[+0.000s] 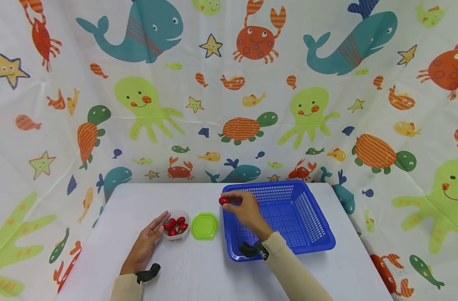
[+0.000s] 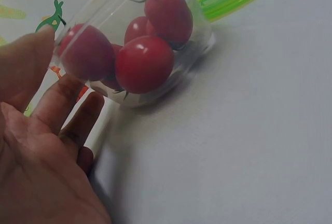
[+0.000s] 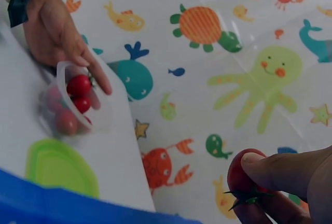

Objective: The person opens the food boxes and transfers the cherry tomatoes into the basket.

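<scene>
Over the left rim of the blue plastic basket (image 1: 278,246), my right hand (image 1: 248,211) pinches a cherry tomato (image 1: 224,200) between thumb and fingers. Its green stem leaves show in the right wrist view, below the red tomato (image 3: 243,175). My left hand (image 1: 148,240) rests against the left side of a clear plastic container (image 1: 178,236), fingers fairly straight. Several cherry tomatoes (image 2: 145,64) lie inside that container, some with green stems. A bit of red (image 1: 258,204) shows in the basket just behind my right hand, mostly hidden.
A bright green lid (image 1: 204,226) lies flat between the container and the basket on the white table (image 1: 191,276). Behind and around the table hangs a white sheet (image 1: 214,146) printed with sea animals. Dark wrist cameras are strapped to both wrists.
</scene>
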The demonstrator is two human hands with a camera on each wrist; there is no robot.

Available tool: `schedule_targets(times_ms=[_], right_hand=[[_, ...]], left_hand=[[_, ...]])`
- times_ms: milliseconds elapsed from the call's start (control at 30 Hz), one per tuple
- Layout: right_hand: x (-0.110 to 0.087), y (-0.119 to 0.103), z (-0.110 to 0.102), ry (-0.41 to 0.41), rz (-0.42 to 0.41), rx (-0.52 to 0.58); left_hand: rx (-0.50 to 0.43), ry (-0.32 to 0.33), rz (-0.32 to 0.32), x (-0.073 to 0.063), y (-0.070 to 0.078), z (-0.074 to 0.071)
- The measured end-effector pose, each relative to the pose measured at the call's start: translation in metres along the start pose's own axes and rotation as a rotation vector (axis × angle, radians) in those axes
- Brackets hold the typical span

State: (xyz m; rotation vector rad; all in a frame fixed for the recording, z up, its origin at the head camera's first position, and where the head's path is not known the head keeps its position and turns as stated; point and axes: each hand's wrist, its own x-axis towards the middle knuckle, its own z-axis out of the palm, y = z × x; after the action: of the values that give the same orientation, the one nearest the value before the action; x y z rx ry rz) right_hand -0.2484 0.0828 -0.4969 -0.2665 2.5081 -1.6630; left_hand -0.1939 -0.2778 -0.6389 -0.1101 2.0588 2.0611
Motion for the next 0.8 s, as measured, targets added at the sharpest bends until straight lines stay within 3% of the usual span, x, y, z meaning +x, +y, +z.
schedule_targets(times_ms=[500,800], right_hand=[[0.003,0.043,-0.041,0.074,0.114,0.057],[0.004,0.060,-0.056,0.107,0.145,0.024]], left_hand=[[0.011,0.007,-0.001,-0.001,0.001,0.002],[0.003,0.006,0.002,-0.001,-0.001,0.002]])
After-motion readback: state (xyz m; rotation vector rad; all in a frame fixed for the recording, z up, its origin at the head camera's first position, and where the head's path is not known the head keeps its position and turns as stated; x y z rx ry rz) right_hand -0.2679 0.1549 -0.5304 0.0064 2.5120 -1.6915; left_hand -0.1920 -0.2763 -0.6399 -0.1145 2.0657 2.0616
